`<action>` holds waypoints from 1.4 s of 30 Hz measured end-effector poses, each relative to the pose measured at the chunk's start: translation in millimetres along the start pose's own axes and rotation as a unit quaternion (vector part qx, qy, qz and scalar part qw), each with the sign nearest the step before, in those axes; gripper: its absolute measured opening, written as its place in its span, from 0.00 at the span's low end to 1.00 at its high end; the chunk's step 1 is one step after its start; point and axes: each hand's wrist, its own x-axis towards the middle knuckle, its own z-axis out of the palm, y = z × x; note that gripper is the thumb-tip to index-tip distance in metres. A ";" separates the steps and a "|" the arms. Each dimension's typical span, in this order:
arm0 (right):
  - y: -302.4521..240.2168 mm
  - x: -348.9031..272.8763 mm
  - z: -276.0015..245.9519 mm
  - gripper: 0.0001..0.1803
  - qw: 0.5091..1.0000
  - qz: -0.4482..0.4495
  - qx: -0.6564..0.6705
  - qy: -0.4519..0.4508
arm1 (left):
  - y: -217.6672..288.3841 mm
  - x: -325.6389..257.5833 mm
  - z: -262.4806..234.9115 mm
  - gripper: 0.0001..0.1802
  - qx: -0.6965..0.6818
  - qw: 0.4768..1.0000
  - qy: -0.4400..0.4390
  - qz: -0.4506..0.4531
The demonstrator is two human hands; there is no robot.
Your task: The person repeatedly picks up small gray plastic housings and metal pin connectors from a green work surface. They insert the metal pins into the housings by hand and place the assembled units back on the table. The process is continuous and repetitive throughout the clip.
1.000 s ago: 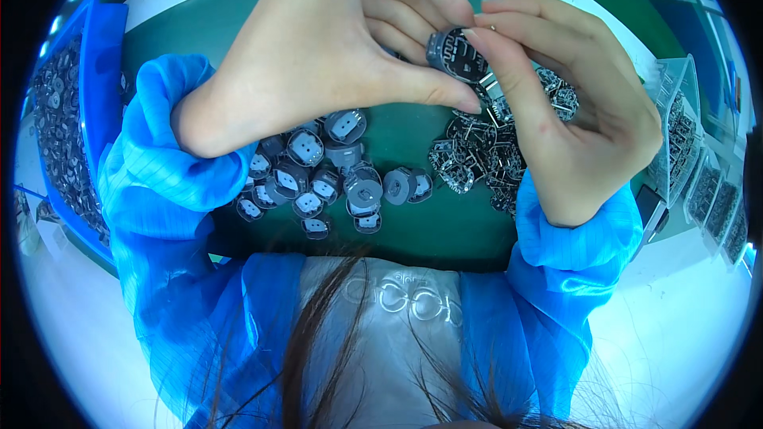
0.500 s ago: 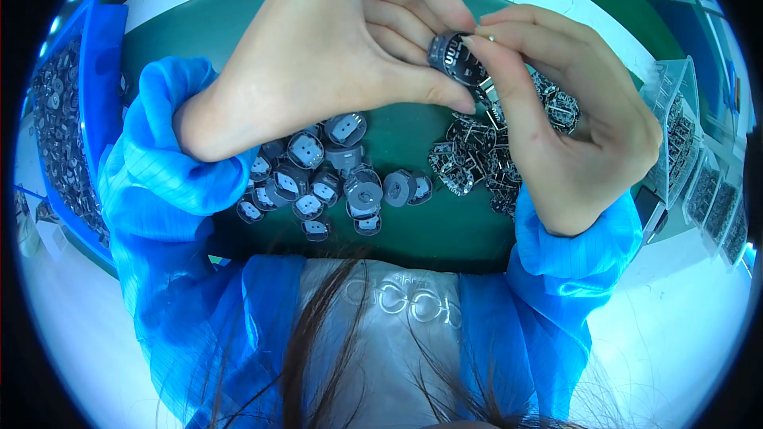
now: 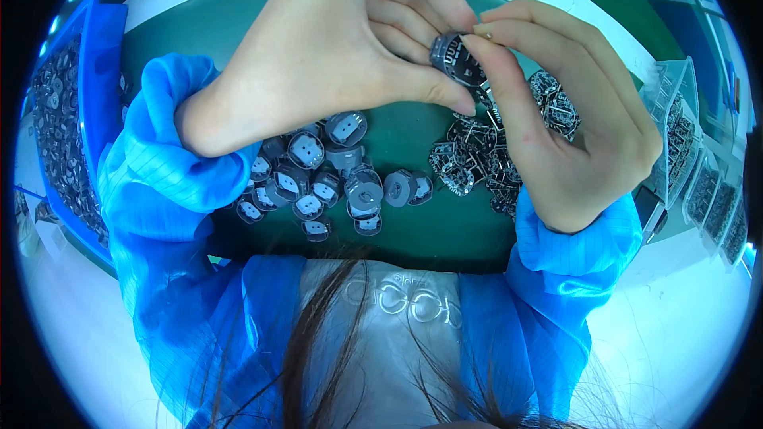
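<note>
My left hand (image 3: 318,56) holds a small dark round housing (image 3: 456,60) between thumb and fingers, tilted so its black inner face with pale marks shows. From the other side my right hand (image 3: 576,111) reaches it, thumb against its rim. A tiny metallic piece (image 3: 488,35) shows at the right index finger; whether it is pinched is hard to see. Beneath the left wrist lies a loose group of grey round housings (image 3: 305,151) with pale faces. Under the right hand sits a heap of small black circuit boards (image 3: 470,155), partly covered by the fingers.
A blue bin (image 3: 102,79) full of dark small parts stands on the left. At the right edge are clear plastic boxes (image 3: 685,103) of small metal parts, with a dark flat object (image 3: 650,210) beside them. A green mat (image 3: 405,242) covers the worktable.
My right hand has shifted very slightly, and its fingers have changed angle at the housing's rim. My left hand keeps its hold almost unmoved.
</note>
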 end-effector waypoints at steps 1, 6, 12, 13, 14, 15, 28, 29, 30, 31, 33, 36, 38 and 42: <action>0.3 -0.9 2.3 0.11 1.000 -0.006 -0.002 0.008 | 1.6 -1.0 0.8 0.21 -0.009 1.000 0.006 0.000; 3.5 -8.6 9.2 0.12 0.998 -0.033 -0.053 0.028 | 6.6 6.7 1.0 0.13 -0.147 0.987 -0.029 -0.063; 8.6 -5.6 17.2 0.17 0.999 0.014 0.038 -0.033 | 12.3 7.5 -9.7 0.15 -0.136 0.987 -0.033 -0.083; 1.5 -5.1 16.0 0.18 0.980 0.115 0.150 -0.067 | 16.0 7.2 -9.5 0.15 -0.125 0.989 -0.026 -0.078; 0.2 -5.6 16.2 0.19 0.955 0.173 0.222 -0.093 | 19.3 6.8 -9.7 0.14 -0.113 0.991 -0.020 -0.073; -1.2 -6.6 16.3 0.20 0.923 0.234 0.286 -0.111 | 14.7 8.4 -13.4 0.14 -0.109 0.992 -0.034 -0.058; 18.9 -4.0 -21.9 0.16 0.959 0.167 -0.035 -0.225 | -57.8 74.7 -111.7 0.14 0.343 0.915 0.202 0.068; 19.2 -4.4 -20.8 0.16 0.954 0.186 -0.030 -0.234 | -64.1 74.3 -115.6 0.16 0.423 0.872 0.235 0.072; 19.4 -3.7 -18.7 0.16 0.948 0.202 -0.023 -0.244 | -74.1 69.9 -118.6 0.21 0.524 0.799 0.269 0.117; 18.3 -3.6 -18.0 0.16 0.942 0.221 -0.020 -0.253 | -70.2 69.6 -111.9 0.21 0.514 0.799 0.276 0.148; 18.9 -6.9 -12.9 0.15 0.937 0.223 -0.007 -0.269 | -59.2 67.0 -80.7 0.23 0.487 0.796 0.291 0.210; 27.9 -16.7 -11.5 0.13 0.936 0.239 0.000 -0.259 | -22.9 48.0 -32.8 0.23 0.389 0.886 0.012 0.251; 27.0 -14.8 -9.0 0.11 0.935 0.245 0.014 -0.255 | -20.1 20.5 -9.1 0.34 0.335 0.917 -0.074 0.202; 24.9 -11.5 -4.5 0.09 0.947 0.210 0.016 -0.241 | -21.3 12.0 8.4 0.34 0.358 0.913 -0.093 0.173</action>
